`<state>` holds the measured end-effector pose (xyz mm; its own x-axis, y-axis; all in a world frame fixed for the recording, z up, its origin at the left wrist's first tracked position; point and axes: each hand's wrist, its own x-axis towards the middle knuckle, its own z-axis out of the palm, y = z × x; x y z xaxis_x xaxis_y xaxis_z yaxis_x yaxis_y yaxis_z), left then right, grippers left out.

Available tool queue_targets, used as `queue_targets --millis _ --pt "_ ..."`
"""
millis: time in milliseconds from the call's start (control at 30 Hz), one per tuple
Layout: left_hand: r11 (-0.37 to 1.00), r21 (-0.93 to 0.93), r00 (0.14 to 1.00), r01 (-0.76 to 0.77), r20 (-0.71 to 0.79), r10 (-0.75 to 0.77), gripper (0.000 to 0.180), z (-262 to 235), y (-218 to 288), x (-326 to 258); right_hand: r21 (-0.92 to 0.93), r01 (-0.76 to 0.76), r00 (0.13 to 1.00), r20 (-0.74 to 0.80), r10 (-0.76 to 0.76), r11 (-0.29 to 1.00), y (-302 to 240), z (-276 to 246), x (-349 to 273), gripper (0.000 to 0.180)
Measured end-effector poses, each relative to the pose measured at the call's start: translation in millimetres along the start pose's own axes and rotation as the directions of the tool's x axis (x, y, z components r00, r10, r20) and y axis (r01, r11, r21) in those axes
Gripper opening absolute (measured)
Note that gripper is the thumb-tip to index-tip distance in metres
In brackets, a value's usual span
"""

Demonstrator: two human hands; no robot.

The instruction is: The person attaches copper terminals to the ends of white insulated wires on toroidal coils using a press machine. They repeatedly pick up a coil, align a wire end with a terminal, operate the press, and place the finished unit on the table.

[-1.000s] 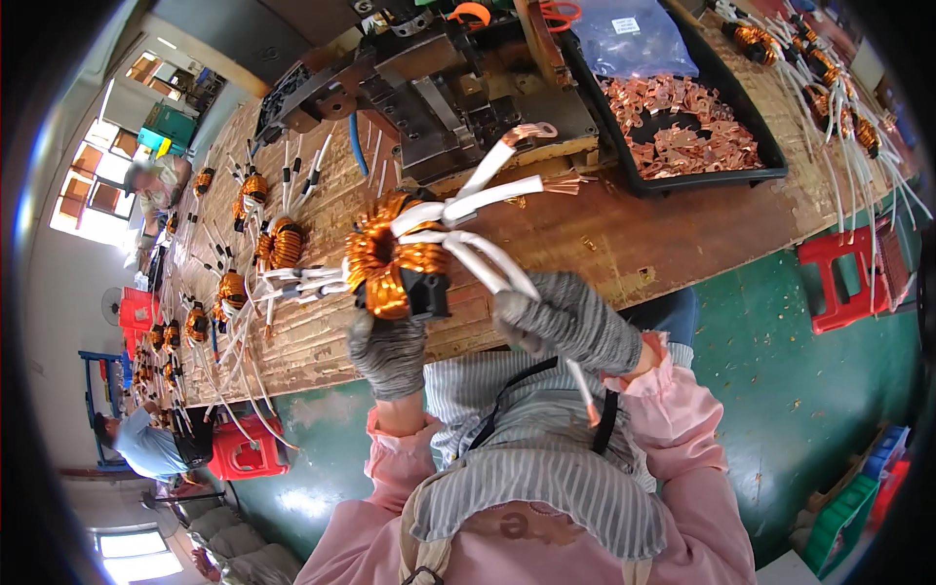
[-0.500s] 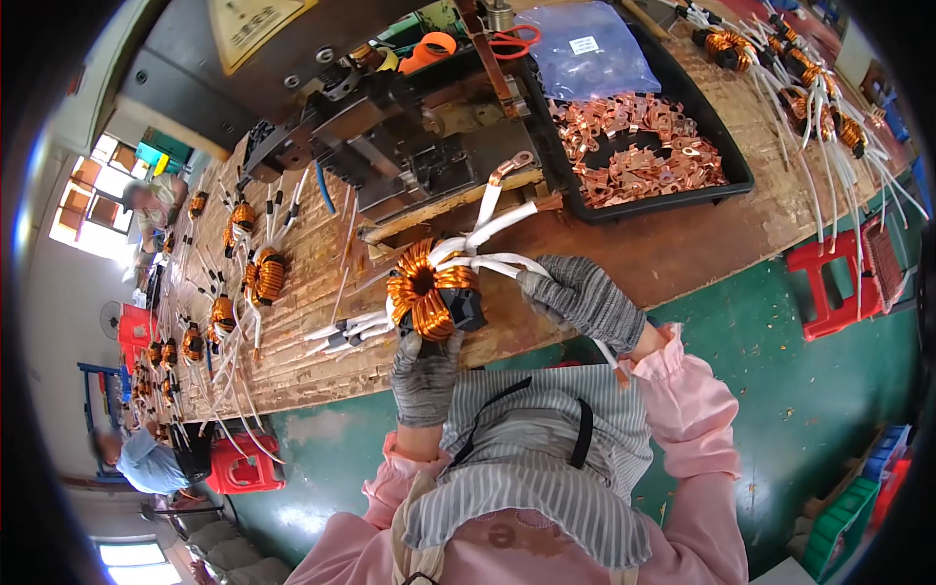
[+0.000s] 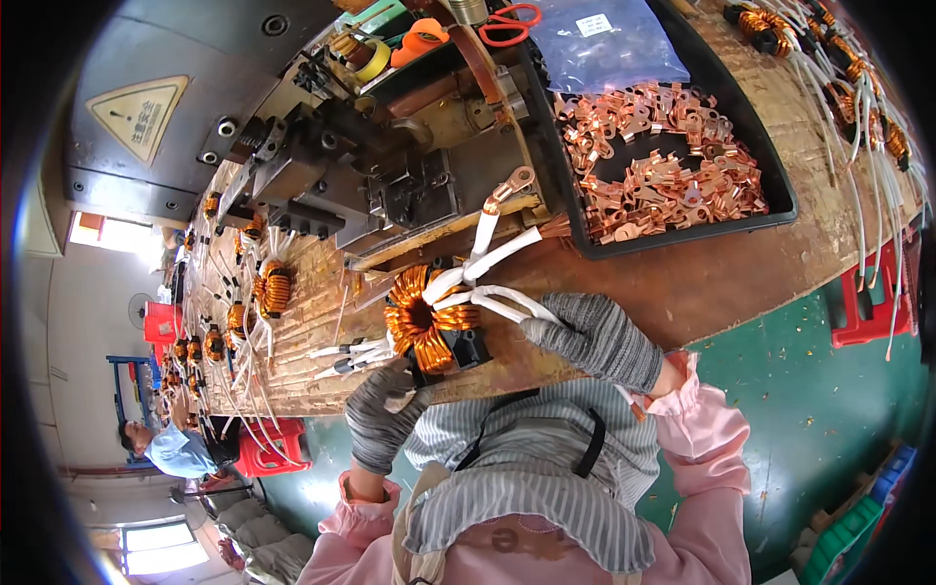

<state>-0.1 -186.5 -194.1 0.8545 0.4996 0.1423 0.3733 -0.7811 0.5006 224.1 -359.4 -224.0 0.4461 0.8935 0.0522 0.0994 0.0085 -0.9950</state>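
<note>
A ring-shaped coil of thick copper wire [image 3: 435,353] with a black base [image 3: 470,348] sits by the table's near edge. My left hand [image 3: 382,414], in a grey glove, has its fingers curled at the coil's lower left edge; the fingertips are partly hidden. My right hand [image 3: 606,336], gloved alike, is closed around white-sleeved wire leads [image 3: 509,302] from the coil. Two more leads point up and right: one ends in a copper lug [image 3: 511,186], the other in bare copper strands [image 3: 554,227]. Further white leads [image 3: 356,354] stick out left.
A dark metal press [image 3: 419,190] stands just beyond the coil. Right of it, a black tray [image 3: 673,239] holds many copper lugs [image 3: 673,180] and a clear bag [image 3: 609,44]. More coils lie left [image 3: 273,290] and far right. Red scissors [image 3: 509,24] are behind the press.
The view has shifted, bringing the press and tray closer. My left hand has moved from below the coil to its lower left edge. My right hand keeps hold of the leads.
</note>
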Motion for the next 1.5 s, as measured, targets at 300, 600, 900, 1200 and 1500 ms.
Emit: queue_targets --millis 300,600,900,1200,1500 --pt "0.899 0.211 0.875 -0.384 -0.229 0.427 0.03 31 46 90 -0.184 0.09 0.996 0.022 -0.088 0.979 5 -6 -5 0.034" --pt "0.914 0.121 0.89 -0.388 -0.206 0.406 0.028 43 47 111 -0.595 0.213 0.962 -0.01 -0.273 0.775 -33 -52 -31 0.035" --pt "0.92 0.092 0.894 -0.38 -0.22 0.391 0.028 40 47 112 -0.662 -0.137 0.729 -0.571 -0.377 0.737 -32 -274 89 0.029" --pt "0.935 0.092 0.922 -0.343 -0.16 0.354 0.024 39 41 115 -0.575 -0.764 0.614 -0.787 0.055 0.295 25 -381 257 0.052" --pt "0.93 0.102 0.917 -0.353 -0.161 0.366 0.023 49 38 119 -0.668 -0.667 0.67 -0.731 -0.127 0.33 62 -411 260 0.05"
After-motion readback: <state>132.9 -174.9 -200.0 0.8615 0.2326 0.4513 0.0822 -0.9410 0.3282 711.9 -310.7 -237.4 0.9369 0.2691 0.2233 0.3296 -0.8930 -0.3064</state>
